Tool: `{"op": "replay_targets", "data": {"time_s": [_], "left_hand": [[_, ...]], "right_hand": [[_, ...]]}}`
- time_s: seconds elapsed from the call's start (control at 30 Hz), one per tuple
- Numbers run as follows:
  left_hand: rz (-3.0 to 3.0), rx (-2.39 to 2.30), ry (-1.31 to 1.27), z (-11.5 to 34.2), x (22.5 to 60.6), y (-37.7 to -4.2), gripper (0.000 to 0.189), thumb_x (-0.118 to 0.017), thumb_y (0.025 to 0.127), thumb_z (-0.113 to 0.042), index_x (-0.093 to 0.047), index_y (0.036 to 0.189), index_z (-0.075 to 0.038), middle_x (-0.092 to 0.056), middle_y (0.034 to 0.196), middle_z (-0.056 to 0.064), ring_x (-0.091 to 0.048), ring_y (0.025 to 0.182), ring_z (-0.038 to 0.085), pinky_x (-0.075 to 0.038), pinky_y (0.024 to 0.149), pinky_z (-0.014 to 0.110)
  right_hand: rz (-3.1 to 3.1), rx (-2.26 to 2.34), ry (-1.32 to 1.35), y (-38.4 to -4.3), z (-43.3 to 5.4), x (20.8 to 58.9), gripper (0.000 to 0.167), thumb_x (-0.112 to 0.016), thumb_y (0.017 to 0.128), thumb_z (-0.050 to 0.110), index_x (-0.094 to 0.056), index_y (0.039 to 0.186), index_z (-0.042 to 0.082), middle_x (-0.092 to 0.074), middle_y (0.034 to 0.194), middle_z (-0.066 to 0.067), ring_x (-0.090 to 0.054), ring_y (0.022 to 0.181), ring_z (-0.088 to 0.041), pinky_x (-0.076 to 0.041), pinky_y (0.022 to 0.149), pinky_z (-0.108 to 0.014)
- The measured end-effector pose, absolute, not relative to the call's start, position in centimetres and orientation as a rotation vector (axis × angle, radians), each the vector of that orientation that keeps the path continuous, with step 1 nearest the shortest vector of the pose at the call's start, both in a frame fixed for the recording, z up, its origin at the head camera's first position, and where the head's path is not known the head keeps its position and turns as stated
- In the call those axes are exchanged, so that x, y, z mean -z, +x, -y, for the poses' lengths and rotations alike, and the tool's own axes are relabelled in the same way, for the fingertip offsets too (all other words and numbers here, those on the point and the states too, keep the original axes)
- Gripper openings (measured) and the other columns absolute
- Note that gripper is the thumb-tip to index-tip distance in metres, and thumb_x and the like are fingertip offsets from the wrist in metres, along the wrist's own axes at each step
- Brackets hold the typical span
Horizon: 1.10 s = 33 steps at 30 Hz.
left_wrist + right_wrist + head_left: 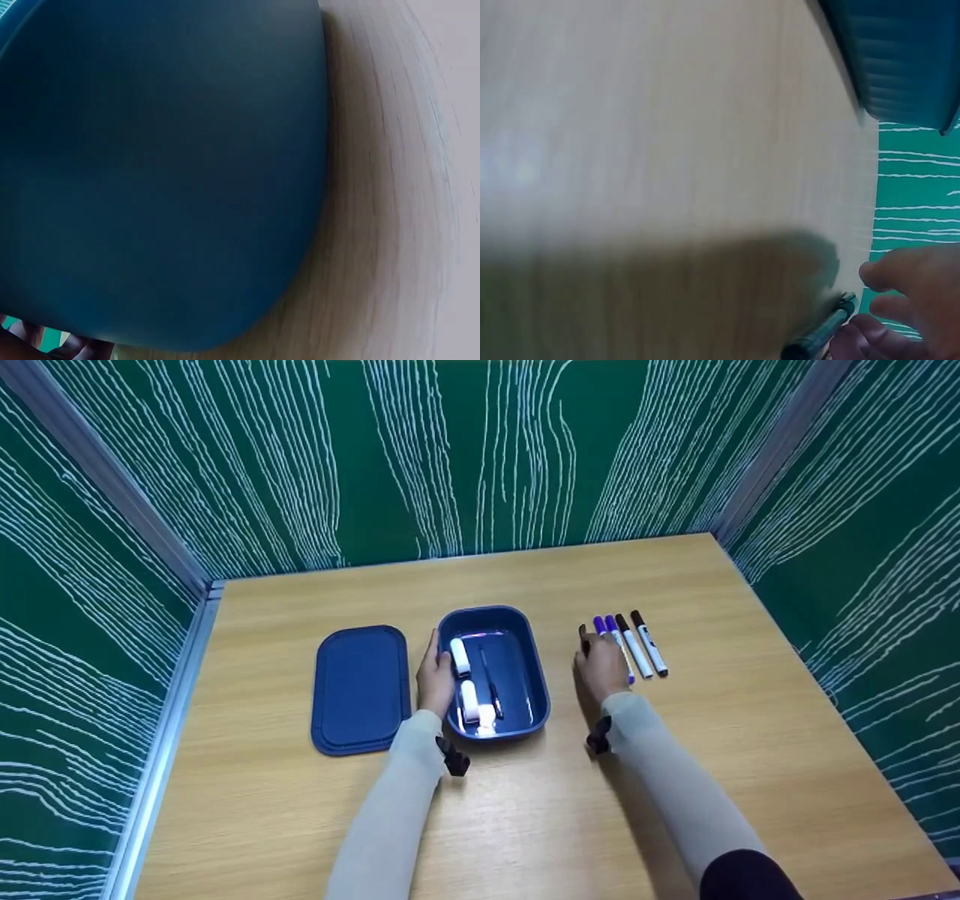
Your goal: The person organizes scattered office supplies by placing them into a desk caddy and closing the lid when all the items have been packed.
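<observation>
In the head view my left hand [435, 681] holds the left wall of a dark blue box [536, 690], fingers along the outside and thumb at the rim. Two small white oblong pieces [469, 701] and a thin dark pen [491, 682] lie inside the box. To its right, my right hand [602, 666] grips a short dark pen [817, 334] by its side, the hand covering part of it from above. The hand overlaps the purple-capped markers [613, 624]. Beside these lie two black-capped white markers [634, 646].
A flat dark blue lid [360, 690] lies on the wooden table [510, 825], left of the box and near my left forearm. Green walls [465, 457] with white wavy lines enclose the table at the back and sides.
</observation>
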<state>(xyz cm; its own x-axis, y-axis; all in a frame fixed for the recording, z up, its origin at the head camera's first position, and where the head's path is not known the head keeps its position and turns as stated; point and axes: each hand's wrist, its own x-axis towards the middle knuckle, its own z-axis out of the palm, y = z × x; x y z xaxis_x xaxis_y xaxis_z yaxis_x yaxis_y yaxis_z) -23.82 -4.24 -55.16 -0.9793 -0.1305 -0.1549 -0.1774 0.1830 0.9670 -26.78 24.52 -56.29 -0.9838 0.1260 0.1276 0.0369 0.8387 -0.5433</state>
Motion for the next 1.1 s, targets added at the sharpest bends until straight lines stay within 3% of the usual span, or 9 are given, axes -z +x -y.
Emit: {"op": "replay_targets", "data": {"time_s": [0.33, 0.63, 1.1], "left_hand": [[-2.389, -1.979, -0.293, 4.3, 55.1, -23.7, 0.053, -0.034, 0.109, -0.022, -0.018, 0.158, -0.034, -0.021, 0.164, -0.003, -0.020, 0.150, 0.021, -0.021, 0.122, 0.041], [-2.372, -1.976, -0.308, 4.2, 55.2, -23.8, 0.053, -0.034, 0.109, -0.022, -0.018, 0.158, -0.035, -0.020, 0.164, -0.003, -0.018, 0.151, 0.022, -0.020, 0.122, 0.042], [-2.373, -1.986, -0.304, 4.3, 55.2, -23.7, 0.053, -0.033, 0.109, -0.022, -0.018, 0.158, -0.035, -0.020, 0.164, -0.003, -0.019, 0.150, 0.021, -0.020, 0.122, 0.041]], "right_hand": [[2.854, -0.753, -0.037, -26.9, -24.8, 57.2, 0.023, -0.058, 0.089, -0.006, -0.068, 0.109, -0.011, -0.064, 0.106, -0.029, -0.065, 0.096, -0.043, -0.056, 0.083, -0.050], [2.915, -0.721, -0.053, -26.8, -24.6, 57.5, 0.027, -0.057, 0.094, -0.003, -0.066, 0.119, -0.009, -0.061, 0.114, -0.031, -0.065, 0.099, -0.043, -0.057, 0.083, -0.048], [2.883, -0.776, -0.088, -26.6, -24.4, 57.1, 0.026, -0.059, 0.092, -0.003, -0.068, 0.116, -0.006, -0.067, 0.105, -0.028, -0.066, 0.095, -0.043, -0.056, 0.082, -0.049]]}}
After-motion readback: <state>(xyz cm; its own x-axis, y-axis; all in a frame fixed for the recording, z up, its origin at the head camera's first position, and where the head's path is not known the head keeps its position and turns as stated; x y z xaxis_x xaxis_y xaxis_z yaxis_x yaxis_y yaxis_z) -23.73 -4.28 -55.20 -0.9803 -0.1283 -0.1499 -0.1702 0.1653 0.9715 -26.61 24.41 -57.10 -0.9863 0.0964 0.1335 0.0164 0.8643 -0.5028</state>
